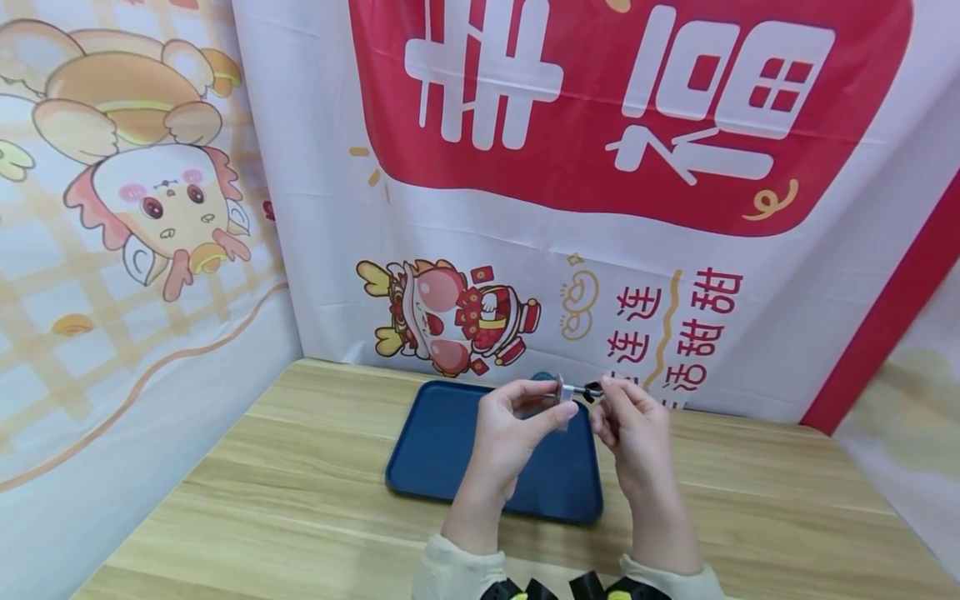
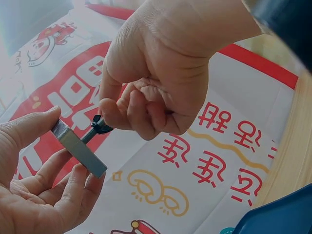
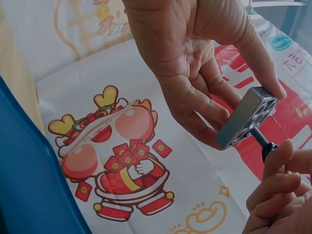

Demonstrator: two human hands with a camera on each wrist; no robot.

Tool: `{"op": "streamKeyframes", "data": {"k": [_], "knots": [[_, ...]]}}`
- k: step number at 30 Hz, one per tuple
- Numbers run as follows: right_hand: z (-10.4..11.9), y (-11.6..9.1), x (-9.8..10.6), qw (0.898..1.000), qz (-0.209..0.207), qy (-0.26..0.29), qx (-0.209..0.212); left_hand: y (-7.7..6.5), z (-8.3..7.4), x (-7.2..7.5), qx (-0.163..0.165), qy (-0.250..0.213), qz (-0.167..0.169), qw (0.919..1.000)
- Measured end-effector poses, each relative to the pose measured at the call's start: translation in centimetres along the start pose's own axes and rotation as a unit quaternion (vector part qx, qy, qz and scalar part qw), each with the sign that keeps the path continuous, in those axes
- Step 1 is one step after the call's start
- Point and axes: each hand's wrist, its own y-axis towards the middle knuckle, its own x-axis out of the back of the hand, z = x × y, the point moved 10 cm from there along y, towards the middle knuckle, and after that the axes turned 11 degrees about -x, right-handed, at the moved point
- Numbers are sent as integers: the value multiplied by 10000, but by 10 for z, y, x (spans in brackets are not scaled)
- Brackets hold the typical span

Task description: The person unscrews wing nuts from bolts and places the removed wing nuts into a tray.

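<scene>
Above a blue tray point(image 1: 435, 450), my left hand point(image 1: 517, 425) holds a small silver metal block point(image 2: 80, 148) between its thumb and fingers. The block's inner face shows hollow cells in the right wrist view. A threaded bolt point(image 3: 259, 137) stands out from that face toward my right hand point(image 1: 633, 425). Around the bolt's outer end sits a black wing nut point(image 2: 101, 125), pinched by my right thumb and index finger. The other right fingers are curled in. In the right wrist view the nut is partly covered by the right fingertips.
The tray lies on a wood-grain table point(image 1: 300, 467), close to a white and red printed cloth point(image 1: 322, 208) behind it. Another patterned cloth point(image 1: 135, 350) hangs at the left. Just behind the hands, a small teal thing point(image 1: 543, 377) shows, mostly hidden.
</scene>
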Motion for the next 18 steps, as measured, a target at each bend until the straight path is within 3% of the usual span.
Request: {"op": "streamKeyframes", "data": {"k": [8, 18], "knots": [[-1, 1, -1, 9998, 180, -13, -58, -1, 0, 0, 8, 101, -12, 9999], [7, -4, -7, 9974, 579, -175, 392, 0, 0, 0, 14, 118, -25, 9999]]}}
